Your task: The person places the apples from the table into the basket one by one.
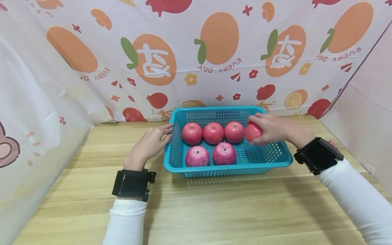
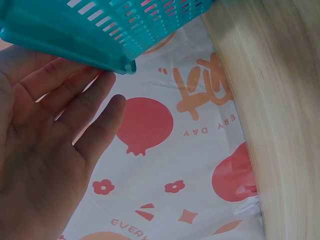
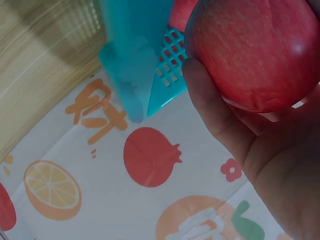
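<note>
A teal plastic basket stands on the wooden table and holds several red apples, three in the back row and two in front. My right hand grips another red apple over the basket's back right part; the right wrist view shows that apple in my curled fingers above the basket rim. My left hand rests with straight fingers against the basket's left wall; in the left wrist view the palm lies under the basket rim.
A fruit-printed plastic sheet hangs behind the table and down the left side. A plain panel stands at the right. Bare wooden tabletop lies in front of the basket.
</note>
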Available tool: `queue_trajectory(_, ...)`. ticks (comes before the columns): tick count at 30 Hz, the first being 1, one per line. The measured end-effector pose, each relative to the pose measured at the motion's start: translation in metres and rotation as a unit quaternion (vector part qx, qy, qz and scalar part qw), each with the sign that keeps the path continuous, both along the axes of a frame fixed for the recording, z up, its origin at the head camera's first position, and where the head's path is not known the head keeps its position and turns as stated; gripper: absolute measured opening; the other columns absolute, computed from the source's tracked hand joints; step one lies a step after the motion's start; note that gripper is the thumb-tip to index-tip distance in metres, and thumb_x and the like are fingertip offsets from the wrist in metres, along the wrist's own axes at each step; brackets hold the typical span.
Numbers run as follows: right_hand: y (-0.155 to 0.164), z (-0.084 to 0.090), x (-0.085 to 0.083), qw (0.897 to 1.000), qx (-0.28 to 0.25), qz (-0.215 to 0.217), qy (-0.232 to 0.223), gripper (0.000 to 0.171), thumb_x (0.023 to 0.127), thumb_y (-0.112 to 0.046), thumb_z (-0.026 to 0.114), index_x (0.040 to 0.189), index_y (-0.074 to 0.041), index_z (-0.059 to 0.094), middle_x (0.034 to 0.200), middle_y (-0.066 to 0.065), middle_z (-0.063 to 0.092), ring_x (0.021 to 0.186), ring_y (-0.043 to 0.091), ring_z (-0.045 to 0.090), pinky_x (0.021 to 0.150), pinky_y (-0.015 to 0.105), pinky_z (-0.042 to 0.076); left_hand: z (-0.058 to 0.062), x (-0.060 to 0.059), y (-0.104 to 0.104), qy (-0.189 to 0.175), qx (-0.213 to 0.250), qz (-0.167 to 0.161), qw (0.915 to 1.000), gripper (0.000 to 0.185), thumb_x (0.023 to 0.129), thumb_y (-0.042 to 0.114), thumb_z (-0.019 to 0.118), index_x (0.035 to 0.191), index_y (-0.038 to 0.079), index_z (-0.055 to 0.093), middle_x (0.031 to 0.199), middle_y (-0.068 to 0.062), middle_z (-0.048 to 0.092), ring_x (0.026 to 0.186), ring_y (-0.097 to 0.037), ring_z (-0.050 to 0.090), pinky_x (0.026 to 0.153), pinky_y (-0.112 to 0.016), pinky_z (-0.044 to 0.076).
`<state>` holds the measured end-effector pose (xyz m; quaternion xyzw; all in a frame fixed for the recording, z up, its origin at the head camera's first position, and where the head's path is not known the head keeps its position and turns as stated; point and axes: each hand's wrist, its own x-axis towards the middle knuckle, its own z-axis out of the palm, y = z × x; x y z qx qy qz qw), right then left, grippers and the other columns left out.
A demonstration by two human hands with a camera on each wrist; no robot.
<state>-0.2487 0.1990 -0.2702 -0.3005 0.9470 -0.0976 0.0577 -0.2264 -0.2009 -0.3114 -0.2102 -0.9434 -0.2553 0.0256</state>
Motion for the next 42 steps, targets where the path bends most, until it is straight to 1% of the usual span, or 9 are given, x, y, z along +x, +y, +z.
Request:
queue_trajectory(4,-0.004,-0.002,0.000,1.000,0.010,0.002,-0.004,0.068,0.076,-0.040,0.085,0.128,-0.006,0.056,0.115,0.013,0.057,0.099,0.033,0.060,0.072,0.043,0.060,0.000,0.000,0.001,0.006,0.003,-0.003,1.0000,0.041,0.101,0.006,0.060,0.137,-0.013,0.054,0.148,-0.025,0.048,0.126,-0.045,0.055,0.084,-0.046,0.058)
queue_trajectory(9,-0.006,-0.004,0.000,1.000,0.017,0.001,-0.008,0.069,0.076,-0.038,0.086,0.130,-0.007,0.056,0.118,0.014,0.057,0.101,0.033,0.060,0.073,0.044,0.060,-0.001,-0.001,0.000,0.008,0.001,-0.002,1.0000,0.041,0.101,0.006,0.060,0.137,-0.013,0.054,0.148,-0.025,0.048,0.129,-0.046,0.053,0.088,-0.047,0.057)
queue_trajectory(13,-0.007,-0.004,-0.001,1.000,0.021,0.001,-0.013,0.069,0.076,-0.037,0.087,0.130,-0.007,0.056,0.118,0.014,0.057,0.103,0.033,0.060,0.074,0.044,0.060,-0.001,-0.002,0.001,0.005,-0.001,-0.002,1.0000,0.041,0.101,0.006,0.060,0.137,-0.013,0.054,0.148,-0.025,0.048,0.132,-0.046,0.050,0.097,-0.052,0.052)
queue_trajectory(16,-0.008,-0.003,-0.001,1.000,0.022,0.006,-0.015,0.069,0.076,-0.036,0.087,0.130,-0.006,0.056,0.117,0.014,0.057,0.102,0.033,0.059,0.074,0.044,0.060,-0.001,-0.002,0.001,0.007,0.000,-0.002,1.0000,0.041,0.101,0.006,0.061,0.137,-0.012,0.054,0.148,-0.025,0.048,0.133,-0.046,0.049,0.098,-0.053,0.050)
queue_trajectory(22,-0.013,0.000,-0.001,0.999,0.030,0.010,-0.019,0.069,0.076,-0.033,0.087,0.132,-0.005,0.056,0.119,0.014,0.056,0.103,0.033,0.058,0.074,0.045,0.059,-0.002,-0.001,0.000,0.006,0.002,-0.001,1.0000,0.042,0.101,0.007,0.061,0.138,-0.012,0.054,0.149,-0.025,0.048,0.127,-0.045,0.055,0.085,-0.045,0.059)
queue_trajectory(26,-0.017,0.001,-0.001,0.999,0.041,-0.003,-0.033,0.073,0.077,-0.031,0.087,0.136,-0.006,0.054,0.124,0.015,0.054,0.107,0.034,0.057,0.076,0.046,0.059,-0.001,0.000,0.000,0.004,-0.002,0.000,1.0000,0.042,0.101,0.007,0.060,0.138,-0.012,0.054,0.149,-0.025,0.048,0.130,-0.046,0.052,0.091,-0.047,0.056)
queue_trajectory(31,-0.023,0.000,-0.002,0.998,0.042,-0.012,-0.049,0.077,0.077,-0.030,0.088,0.139,-0.005,0.050,0.128,0.016,0.052,0.113,0.036,0.054,0.078,0.046,0.059,-0.001,0.000,-0.001,0.005,-0.005,0.001,1.0000,0.042,0.101,0.007,0.060,0.138,-0.012,0.054,0.148,-0.025,0.048,0.127,-0.045,0.055,0.085,-0.045,0.058)
queue_trajectory(38,-0.030,-0.002,-0.005,0.996,0.053,-0.016,-0.069,0.074,0.080,-0.029,0.086,0.140,-0.006,0.049,0.135,0.019,0.050,0.118,0.039,0.052,0.081,0.049,0.058,0.000,0.001,0.000,0.001,0.000,0.002,1.0000,0.043,0.101,0.007,0.061,0.138,-0.012,0.054,0.148,-0.026,0.048,0.130,-0.047,0.051,0.092,-0.050,0.055)
queue_trajectory(42,-0.033,-0.004,-0.009,0.993,0.072,-0.017,-0.089,0.070,0.081,-0.028,0.085,0.137,-0.007,0.049,0.133,0.019,0.052,0.119,0.039,0.051,0.083,0.050,0.057,0.000,0.000,0.000,-0.001,-0.002,0.002,1.0000,0.043,0.101,0.007,0.061,0.138,-0.012,0.054,0.148,-0.026,0.048,0.132,-0.047,0.049,0.098,-0.053,0.049)
